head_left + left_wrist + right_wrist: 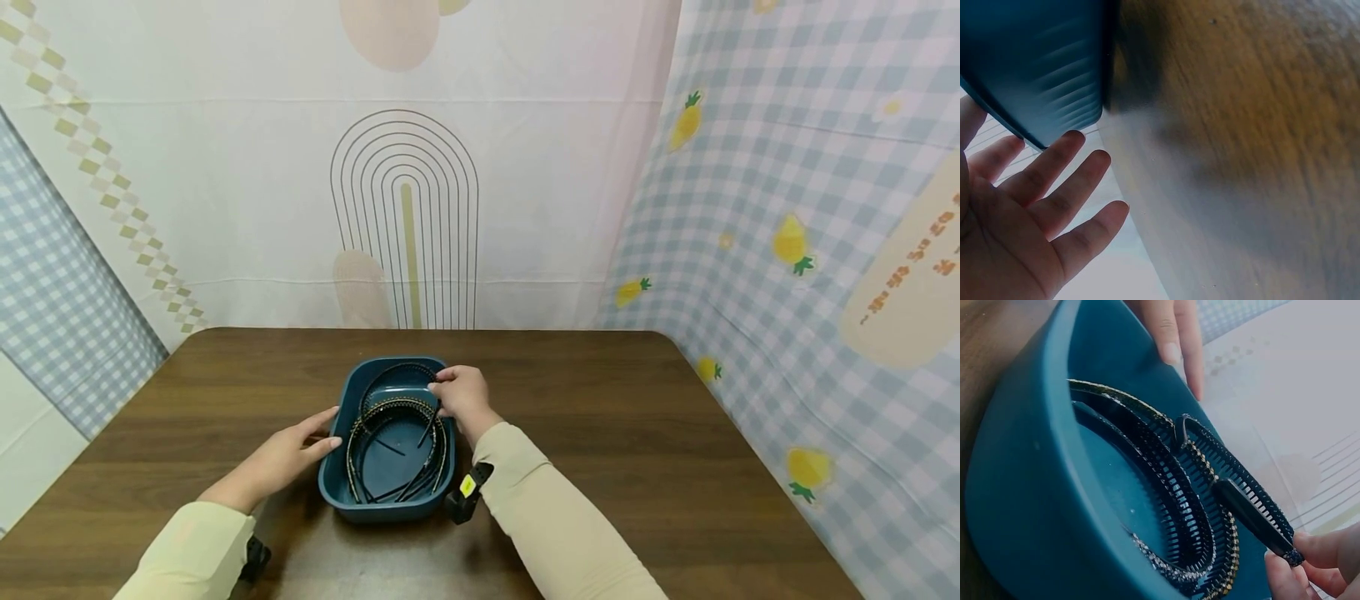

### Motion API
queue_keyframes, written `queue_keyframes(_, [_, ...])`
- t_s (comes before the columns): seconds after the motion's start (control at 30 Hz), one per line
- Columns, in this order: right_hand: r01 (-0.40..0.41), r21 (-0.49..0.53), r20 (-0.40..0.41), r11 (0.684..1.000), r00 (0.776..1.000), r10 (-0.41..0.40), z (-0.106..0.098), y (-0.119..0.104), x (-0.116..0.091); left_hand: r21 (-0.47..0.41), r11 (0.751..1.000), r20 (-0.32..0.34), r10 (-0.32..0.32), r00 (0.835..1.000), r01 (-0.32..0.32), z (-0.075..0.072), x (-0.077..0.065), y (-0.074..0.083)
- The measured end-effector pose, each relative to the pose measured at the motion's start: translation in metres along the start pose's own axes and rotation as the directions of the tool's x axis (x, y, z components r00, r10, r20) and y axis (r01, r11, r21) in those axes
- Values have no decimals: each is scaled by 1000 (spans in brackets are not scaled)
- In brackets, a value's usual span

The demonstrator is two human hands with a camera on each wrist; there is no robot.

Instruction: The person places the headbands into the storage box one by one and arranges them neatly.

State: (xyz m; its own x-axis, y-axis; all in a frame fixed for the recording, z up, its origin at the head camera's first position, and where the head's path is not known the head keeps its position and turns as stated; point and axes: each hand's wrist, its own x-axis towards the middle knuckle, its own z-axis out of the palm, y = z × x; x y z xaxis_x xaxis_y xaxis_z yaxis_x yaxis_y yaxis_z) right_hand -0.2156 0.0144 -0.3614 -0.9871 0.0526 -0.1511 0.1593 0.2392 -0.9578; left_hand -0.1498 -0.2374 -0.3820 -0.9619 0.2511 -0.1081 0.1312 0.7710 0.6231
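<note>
A dark teal plastic bin (386,514) holds several black toothed headbands (1179,487), nested together, some edged with gold beads or glitter. My right hand (461,396) pinches one black headband (1254,515) near its end between thumb and fingers, at the bin's far right rim. That headband is raised at a tilt, its arc over the far part of the bin and the nested ones. My left hand (281,458) rests at the bin's left rim, thumb and index finger touching the edge. Its other fingers (1079,194) are spread and fairly straight beside the bin's wall.
The bin stands on a brown wooden table (600,450). A white patterned cloth (247,192) hangs behind the table, and a blue checked cloth (750,275) hangs at the right. A dark wrist strap (468,492) sits on the right sleeve.
</note>
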Motion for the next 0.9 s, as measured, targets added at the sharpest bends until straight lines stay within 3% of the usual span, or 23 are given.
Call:
queue_keyframes(0.2, [9,-63,8,998,1000,-9,5,-2,-3,5,1000,-2,13,1000,-13,0,1,0])
queue_keyframes(0.9, [51,-115,35,992,998,-47,1,-4,-7,12,1000,-17,23,1000,-22,0,-1,0])
